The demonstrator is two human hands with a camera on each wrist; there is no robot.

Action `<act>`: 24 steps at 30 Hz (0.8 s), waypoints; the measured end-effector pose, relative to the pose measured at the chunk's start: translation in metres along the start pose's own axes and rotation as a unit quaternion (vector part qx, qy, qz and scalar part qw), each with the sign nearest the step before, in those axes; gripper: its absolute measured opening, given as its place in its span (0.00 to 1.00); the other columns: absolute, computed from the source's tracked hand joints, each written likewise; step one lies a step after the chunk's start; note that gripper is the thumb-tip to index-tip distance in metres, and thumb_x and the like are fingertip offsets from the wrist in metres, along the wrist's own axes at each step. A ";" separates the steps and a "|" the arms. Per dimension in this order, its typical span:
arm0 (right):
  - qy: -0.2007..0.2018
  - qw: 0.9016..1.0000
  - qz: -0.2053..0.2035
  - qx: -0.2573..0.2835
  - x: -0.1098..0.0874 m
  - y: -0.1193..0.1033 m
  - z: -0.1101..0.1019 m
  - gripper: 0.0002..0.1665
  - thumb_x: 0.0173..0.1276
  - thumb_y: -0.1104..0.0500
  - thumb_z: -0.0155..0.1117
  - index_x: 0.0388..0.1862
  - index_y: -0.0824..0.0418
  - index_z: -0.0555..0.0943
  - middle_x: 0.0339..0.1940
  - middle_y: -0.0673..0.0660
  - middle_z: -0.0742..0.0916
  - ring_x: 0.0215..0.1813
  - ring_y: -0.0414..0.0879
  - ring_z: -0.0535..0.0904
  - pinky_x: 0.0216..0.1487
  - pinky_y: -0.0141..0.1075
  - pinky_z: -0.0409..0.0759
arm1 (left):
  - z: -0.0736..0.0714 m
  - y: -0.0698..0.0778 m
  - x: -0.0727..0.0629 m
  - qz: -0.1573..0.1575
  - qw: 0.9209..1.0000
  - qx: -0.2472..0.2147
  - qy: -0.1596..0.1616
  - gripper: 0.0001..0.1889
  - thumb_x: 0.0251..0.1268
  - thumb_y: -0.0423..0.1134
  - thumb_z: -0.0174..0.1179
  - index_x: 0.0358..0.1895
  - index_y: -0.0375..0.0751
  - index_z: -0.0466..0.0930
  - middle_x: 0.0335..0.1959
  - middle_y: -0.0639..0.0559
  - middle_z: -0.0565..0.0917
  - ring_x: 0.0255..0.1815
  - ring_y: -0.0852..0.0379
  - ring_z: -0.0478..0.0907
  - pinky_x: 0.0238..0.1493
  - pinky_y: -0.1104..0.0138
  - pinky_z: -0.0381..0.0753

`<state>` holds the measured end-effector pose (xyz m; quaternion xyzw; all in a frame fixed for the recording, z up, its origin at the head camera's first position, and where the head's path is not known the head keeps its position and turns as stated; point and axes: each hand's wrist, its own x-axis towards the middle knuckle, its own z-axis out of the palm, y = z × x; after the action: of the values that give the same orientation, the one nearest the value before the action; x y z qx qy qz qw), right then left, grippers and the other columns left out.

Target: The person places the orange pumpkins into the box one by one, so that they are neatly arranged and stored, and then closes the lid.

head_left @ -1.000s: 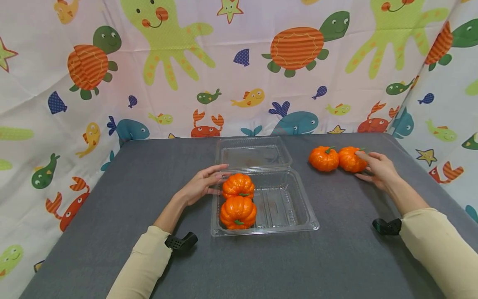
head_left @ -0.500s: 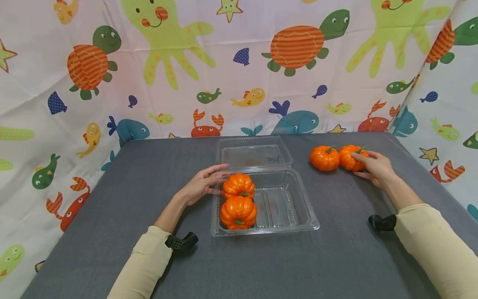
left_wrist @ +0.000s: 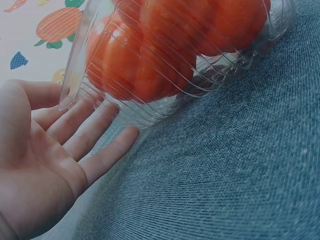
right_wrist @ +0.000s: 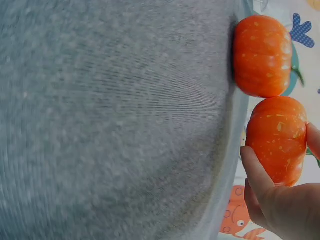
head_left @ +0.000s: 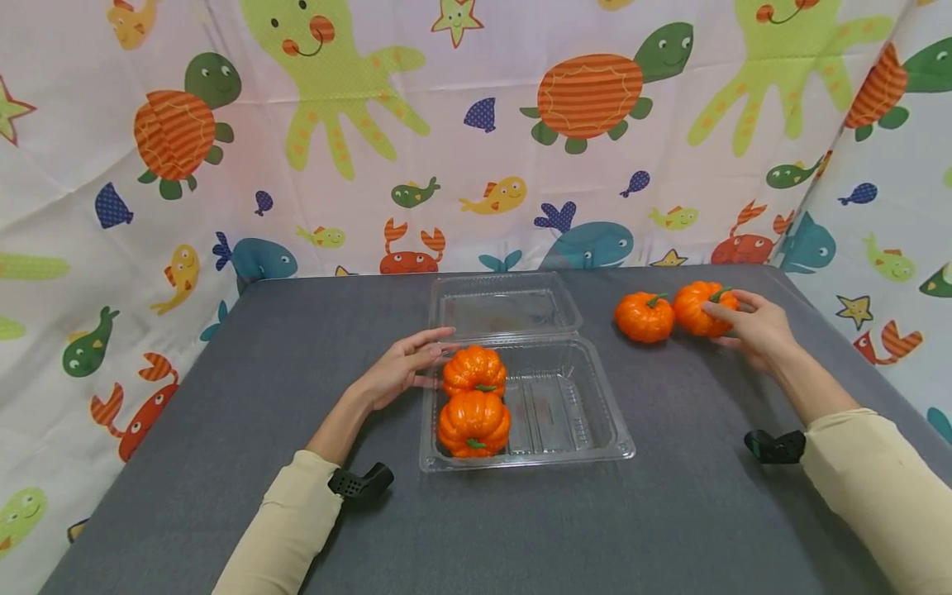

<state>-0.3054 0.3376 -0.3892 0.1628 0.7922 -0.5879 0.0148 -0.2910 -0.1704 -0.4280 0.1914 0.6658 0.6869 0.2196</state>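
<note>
My right hand grips a small orange pumpkin with a green stem. In the right wrist view this pumpkin is raised off the cloth, thumb on one side and fingers on the other. Beside it, a second pumpkin rests on the table. A clear plastic clamshell container lies with its lid folded back. Two more pumpkins, a rear one and a front one, sit in its left half. At the container's left wall is my left hand, fingers extended and fingertips at the plastic.
A grey cloth covers the table. Behind it and at both sides hangs a white curtain printed with sea animals. Each forearm wears a black wrist camera, the left camera and the right camera.
My right hand has closed its grip on the right-hand pumpkin and lifted it slightly from the table. The left hand and the container have stayed where they were.
</note>
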 end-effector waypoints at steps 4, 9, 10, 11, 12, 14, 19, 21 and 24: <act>0.002 1.000 -0.013 -0.003 -0.003 -0.006 -0.002 0.63 0.57 0.36 0.66 0.78 0.61 0.42 0.76 0.68 0.45 0.66 0.61 0.60 0.53 0.46 0.73 | -0.001 0.000 0.000 0.002 1.000 0.001 -0.001 0.27 0.76 0.37 0.46 0.73 0.33 0.53 0.69 0.37 0.64 0.63 0.43 0.69 0.50 0.54 0.78; -0.002 0.999 -0.035 0.005 -0.006 -0.012 -0.003 0.67 0.52 0.34 0.67 0.78 0.59 0.41 0.76 0.67 0.45 0.69 0.61 0.56 0.55 0.46 0.71 | -0.001 0.001 0.000 0.002 1.000 0.001 -0.001 0.28 0.76 0.38 0.46 0.73 0.33 0.52 0.69 0.36 0.64 0.63 0.44 0.69 0.50 0.55 0.78; -0.002 0.999 -0.039 0.007 -0.007 -0.014 -0.003 0.67 0.52 0.33 0.67 0.78 0.59 0.41 0.76 0.67 0.46 0.69 0.61 0.56 0.55 0.45 0.71 | -0.001 0.001 0.000 0.001 1.000 0.001 -0.001 0.28 0.76 0.38 0.46 0.73 0.33 0.52 0.69 0.36 0.64 0.63 0.44 0.69 0.50 0.55 0.78; -0.002 0.999 -0.042 0.007 -0.008 -0.015 -0.002 0.67 0.52 0.33 0.66 0.78 0.58 0.41 0.77 0.67 0.46 0.69 0.61 0.56 0.56 0.45 0.71 | -0.001 0.002 0.000 0.000 1.000 0.001 -0.002 0.28 0.76 0.38 0.46 0.73 0.33 0.52 0.69 0.36 0.64 0.63 0.44 0.69 0.50 0.55 0.78; -0.003 0.999 -0.047 0.006 -0.009 -0.017 -0.001 0.66 0.52 0.34 0.66 0.78 0.58 0.41 0.77 0.66 0.47 0.69 0.61 0.57 0.55 0.44 0.72 | -0.001 0.002 0.000 -0.001 1.000 0.001 -0.002 0.28 0.76 0.38 0.45 0.74 0.33 0.52 0.69 0.36 0.64 0.63 0.43 0.68 0.50 0.55 0.78; -0.011 0.998 -0.058 0.007 -0.012 -0.021 0.001 0.64 0.55 0.35 0.65 0.78 0.57 0.41 0.77 0.66 0.47 0.69 0.60 0.57 0.55 0.43 0.72 | -0.001 0.003 0.000 -0.002 1.000 0.000 -0.004 0.27 0.77 0.37 0.44 0.74 0.33 0.52 0.69 0.36 0.64 0.64 0.43 0.68 0.51 0.54 0.78; -0.031 0.996 -0.081 0.008 -0.022 -0.032 0.011 0.58 0.60 0.39 0.64 0.79 0.55 0.44 0.76 0.65 0.49 0.66 0.57 0.60 0.52 0.40 0.73 | -0.001 0.003 0.001 -0.004 1.000 0.003 -0.005 0.26 0.77 0.37 0.43 0.74 0.33 0.52 0.69 0.36 0.63 0.65 0.42 0.67 0.51 0.54 0.77; -0.036 0.995 -0.093 0.009 -0.027 -0.036 0.016 0.57 0.59 0.39 0.65 0.79 0.54 0.46 0.76 0.65 0.50 0.64 0.55 0.62 0.50 0.37 0.75 | -0.001 0.003 0.001 -0.004 1.000 0.006 -0.004 0.26 0.77 0.37 0.43 0.74 0.34 0.52 0.69 0.36 0.64 0.65 0.42 0.66 0.51 0.54 0.77; -0.046 0.992 -0.116 0.009 -0.033 -0.041 0.023 0.55 0.61 0.41 0.65 0.78 0.54 0.47 0.75 0.66 0.52 0.63 0.54 0.63 0.47 0.32 0.77 | -0.001 0.003 0.002 -0.004 1.000 0.009 -0.004 0.26 0.77 0.38 0.43 0.73 0.34 0.53 0.69 0.36 0.64 0.65 0.42 0.66 0.51 0.54 0.77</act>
<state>-0.2893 0.2973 -0.3509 0.0426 0.7992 -0.5993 -0.0183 -0.2932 -0.1700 -0.4252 0.1933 0.6716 0.6796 0.2231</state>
